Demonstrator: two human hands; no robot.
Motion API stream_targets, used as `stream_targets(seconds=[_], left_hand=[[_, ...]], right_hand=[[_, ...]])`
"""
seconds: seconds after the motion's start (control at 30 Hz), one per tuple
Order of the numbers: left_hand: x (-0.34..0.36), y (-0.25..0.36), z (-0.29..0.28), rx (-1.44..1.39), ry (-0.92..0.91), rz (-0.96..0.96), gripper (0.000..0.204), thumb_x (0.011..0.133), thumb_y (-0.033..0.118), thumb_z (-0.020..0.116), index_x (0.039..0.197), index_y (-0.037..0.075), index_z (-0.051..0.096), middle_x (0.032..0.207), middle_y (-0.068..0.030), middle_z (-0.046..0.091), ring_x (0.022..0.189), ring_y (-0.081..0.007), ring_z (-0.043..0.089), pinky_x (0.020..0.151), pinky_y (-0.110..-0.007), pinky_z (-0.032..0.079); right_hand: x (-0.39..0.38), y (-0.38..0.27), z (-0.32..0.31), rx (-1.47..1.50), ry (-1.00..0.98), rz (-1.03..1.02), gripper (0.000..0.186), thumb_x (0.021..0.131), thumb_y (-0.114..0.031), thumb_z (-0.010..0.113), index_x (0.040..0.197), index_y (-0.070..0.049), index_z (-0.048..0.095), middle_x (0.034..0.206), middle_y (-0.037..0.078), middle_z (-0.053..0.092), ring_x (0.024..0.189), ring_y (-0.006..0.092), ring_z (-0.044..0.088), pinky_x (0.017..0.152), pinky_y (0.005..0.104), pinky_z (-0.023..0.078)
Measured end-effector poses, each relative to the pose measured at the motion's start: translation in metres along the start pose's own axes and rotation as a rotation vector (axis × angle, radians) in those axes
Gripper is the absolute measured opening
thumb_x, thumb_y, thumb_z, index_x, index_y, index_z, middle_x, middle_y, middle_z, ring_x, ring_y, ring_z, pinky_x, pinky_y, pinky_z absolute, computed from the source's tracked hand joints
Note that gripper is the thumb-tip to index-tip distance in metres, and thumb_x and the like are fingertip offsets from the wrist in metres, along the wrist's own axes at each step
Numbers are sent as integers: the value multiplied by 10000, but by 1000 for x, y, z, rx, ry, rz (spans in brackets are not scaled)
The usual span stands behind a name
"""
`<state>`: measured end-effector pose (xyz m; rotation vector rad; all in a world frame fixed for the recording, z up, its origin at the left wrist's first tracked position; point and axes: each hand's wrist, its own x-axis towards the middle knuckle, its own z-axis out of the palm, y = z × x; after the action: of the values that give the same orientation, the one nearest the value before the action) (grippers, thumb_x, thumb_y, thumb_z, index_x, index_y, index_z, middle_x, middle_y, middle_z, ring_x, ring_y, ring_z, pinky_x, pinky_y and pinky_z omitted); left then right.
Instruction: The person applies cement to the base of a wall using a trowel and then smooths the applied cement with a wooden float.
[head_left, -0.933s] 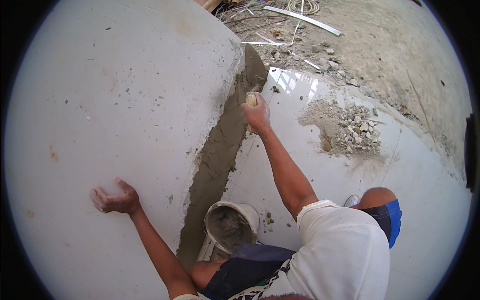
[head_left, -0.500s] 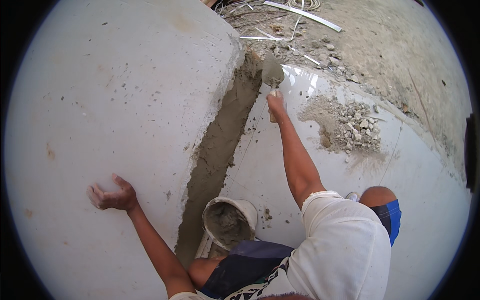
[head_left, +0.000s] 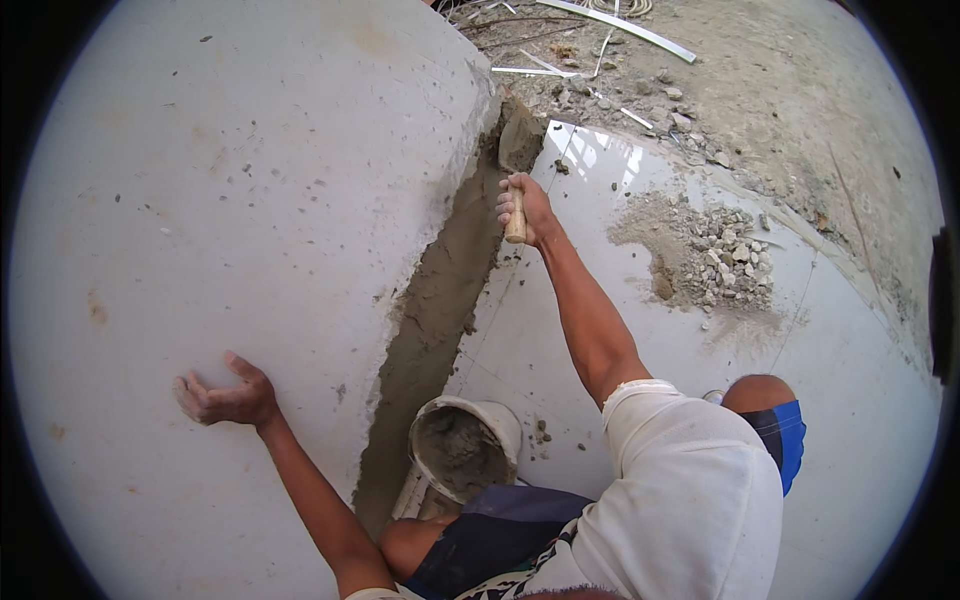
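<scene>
My right hand [head_left: 525, 205] grips the wooden handle of a trowel [head_left: 521, 142], its mortar-smeared blade at the far end of a wet mortar strip [head_left: 430, 300]. The strip runs between a speckled pale grey slab [head_left: 250, 160] on the left and glossy white tiles [head_left: 540, 340] on the right. My left hand [head_left: 225, 390] rests against the slab, fingers apart and curved, holding nothing. A white bucket [head_left: 462, 450] containing grey mortar sits beside the strip, between my forearms and near my knee.
On the tiles at the right lies a pile of broken stones and sand [head_left: 730, 260]. Beyond the tiles is rough, dusty ground [head_left: 780, 90] with rubble, white strips [head_left: 630, 28] and a coiled hose at the top. My right knee [head_left: 755, 395] is at the lower right.
My right hand and trowel moved up and right, then back left, so the blade is now over the mortar strip's far end. My left hand has shifted only slightly.
</scene>
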<state>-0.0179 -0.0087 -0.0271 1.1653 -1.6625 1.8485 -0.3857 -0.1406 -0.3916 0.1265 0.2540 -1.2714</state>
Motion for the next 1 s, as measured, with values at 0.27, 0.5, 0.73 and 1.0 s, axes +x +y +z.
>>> stream_targets(seconds=[0.27, 0.5, 0.73, 1.0], left_hand=[[0, 1, 0, 24, -3, 1, 613, 937, 423, 665, 1337, 16, 440, 1403, -205, 446, 1328, -395, 412, 1075, -554, 326], [5, 4, -4, 28, -10, -6, 599, 938, 414, 665, 1337, 24, 448, 1407, -209, 444, 1324, -395, 416, 1093, -565, 316], [2, 0, -2, 6, 5, -11, 618, 939, 425, 667, 1354, 26, 441, 1405, -203, 454, 1334, -390, 415, 1091, -573, 312], [2, 2, -1, -11, -6, -18, 613, 938, 419, 671, 1359, 42, 432, 1412, -190, 453, 1337, -388, 409, 1083, -558, 305]], right_hand=[[6, -22, 9, -206, 53, 8, 173, 940, -253, 527, 1013, -99, 497, 701, -19, 475, 521, 87, 466, 466, 284, 455], [-11, -15, 14, -321, 56, 31, 195, 947, -274, 527, 1024, -96, 509, 706, -3, 490, 531, 102, 487, 475, 305, 475], [-51, 34, 5, -406, 51, 23, 221, 956, -294, 542, 1036, -87, 539, 745, 33, 548, 542, 138, 538, 473, 330, 509], [-3, -39, -45, -307, 262, -89, 174, 894, -211, 578, 986, -75, 520, 679, 2, 505, 502, 115, 504, 446, 299, 490]])
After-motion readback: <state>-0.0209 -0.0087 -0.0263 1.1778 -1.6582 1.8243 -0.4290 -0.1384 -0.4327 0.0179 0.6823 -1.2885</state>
